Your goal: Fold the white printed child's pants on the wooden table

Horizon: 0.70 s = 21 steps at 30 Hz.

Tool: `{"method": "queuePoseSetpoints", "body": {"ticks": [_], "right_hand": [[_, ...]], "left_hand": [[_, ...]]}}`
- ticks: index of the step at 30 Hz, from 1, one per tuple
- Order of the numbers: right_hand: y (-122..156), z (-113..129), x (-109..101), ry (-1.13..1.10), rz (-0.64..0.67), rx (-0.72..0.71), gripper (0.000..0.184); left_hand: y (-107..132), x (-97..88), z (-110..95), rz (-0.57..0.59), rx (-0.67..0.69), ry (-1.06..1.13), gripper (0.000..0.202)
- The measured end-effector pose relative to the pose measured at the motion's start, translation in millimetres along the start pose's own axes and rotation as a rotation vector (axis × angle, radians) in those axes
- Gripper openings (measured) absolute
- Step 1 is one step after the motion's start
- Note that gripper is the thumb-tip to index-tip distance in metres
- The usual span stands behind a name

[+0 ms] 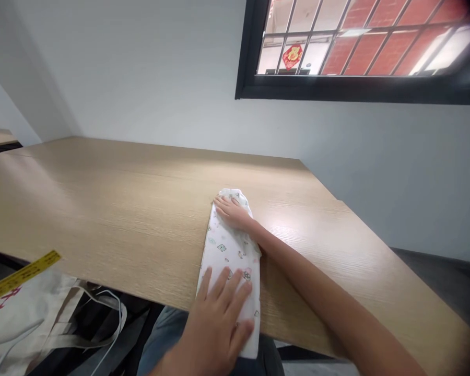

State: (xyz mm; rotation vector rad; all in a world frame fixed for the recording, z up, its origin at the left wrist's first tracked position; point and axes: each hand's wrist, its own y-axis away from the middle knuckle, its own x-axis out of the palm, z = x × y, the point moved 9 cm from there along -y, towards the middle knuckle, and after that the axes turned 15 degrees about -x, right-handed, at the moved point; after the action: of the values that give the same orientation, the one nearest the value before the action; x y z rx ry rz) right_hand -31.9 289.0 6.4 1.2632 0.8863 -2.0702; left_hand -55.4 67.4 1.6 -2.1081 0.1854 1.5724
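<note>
A long strip of folded white cloth (223, 246) with small printed pictures lies on the table, its near end hanging over the front edge. Flat on the near part rests my left hand (217, 318), palm down with fingers spread. My right hand (234, 213) reaches across to the far end and lies on the cloth with its fingers stretched out. Neither hand grips the fabric. The far end looks slightly rumpled, and what kind of item the cloth is cannot be made out.
The wooden table (141, 209) runs back to a white wall with a dark-framed window (337, 86). Below its front edge at left are a canvas bag (35, 313), a yellow printed strip (23, 275) and a white cable (119, 313).
</note>
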Motion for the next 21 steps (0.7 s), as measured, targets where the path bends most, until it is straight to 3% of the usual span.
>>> {"method": "queuePoseSetpoints", "body": {"ticks": [2, 4, 9, 13, 15, 17, 20, 21], "right_hand": [[-11.8, -13.6, 0.9, 0.064, 0.023, 0.018, 0.046], [-18.9, -22.2, 1.1, 0.106, 0.045, 0.039, 0.048], [-19.2, -16.9, 1.3, 0.156, 0.115, 0.028, 0.049], [12.8, 39.3, 7.6, 0.102, 0.286, -0.169, 0.040], [46.3, 83.0, 10.6, 0.034, 0.382, -0.287, 0.038], [84.7, 122.2, 11.7, -0.058, 0.429, -0.328, 0.049], [131.6, 160.9, 10.5, -0.063, 0.347, -0.358, 0.080], [142.3, 166.8, 10.2, -0.013, 0.298, -0.370, 0.080]], "left_hand": [[24.5, -3.3, -7.0, -0.105, 0.099, -0.038, 0.054], [38.4, -4.1, -7.7, -0.139, 0.197, -0.061, 0.061], [38.7, -7.3, 8.2, 0.038, 0.303, -0.048, 0.058], [25.0, -22.0, 35.2, 0.133, 0.227, 0.026, 0.073], [16.9, -28.8, 50.1, 0.141, 0.168, 0.070, 0.070], [12.5, -30.5, 56.0, 0.181, 0.176, 0.117, 0.063], [10.8, -31.7, 51.0, 0.233, 0.252, 0.230, 0.042], [10.0, -33.1, 48.9, 0.231, 0.267, 0.281, 0.034]]}}
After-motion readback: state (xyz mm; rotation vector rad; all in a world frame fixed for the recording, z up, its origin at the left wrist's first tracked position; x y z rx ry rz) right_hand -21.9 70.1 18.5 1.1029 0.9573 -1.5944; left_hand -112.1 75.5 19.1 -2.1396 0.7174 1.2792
